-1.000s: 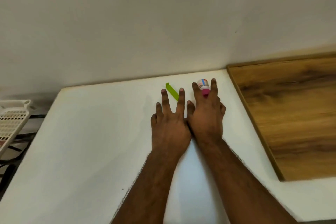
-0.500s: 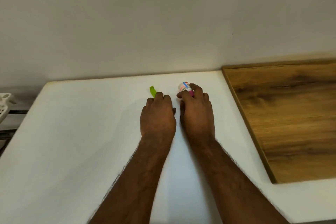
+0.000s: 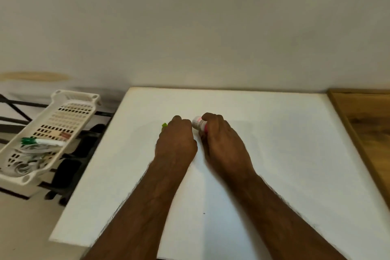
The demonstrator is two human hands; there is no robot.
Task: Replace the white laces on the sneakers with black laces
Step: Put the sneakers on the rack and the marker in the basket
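No sneakers or laces are in view. Both hands lie side by side on the white board (image 3: 274,154). My left hand (image 3: 176,139) has its fingers curled over a small green strip (image 3: 164,125), of which only a tip shows at the knuckles. My right hand (image 3: 221,141) grips a small white bottle (image 3: 198,124) with a pink cap, lying tilted between thumb and fingers.
A white perforated plastic tray (image 3: 63,116) holding cables and a green-capped pen (image 3: 40,141) sits off the board's left edge on a dark rack. A wooden surface (image 3: 371,124) borders the board on the right. A plain wall rises behind.
Both hands went from flat with spread fingers to curled, the left closing over the green strip and the right around the bottle. The view has swung left, bringing the tray into sight.
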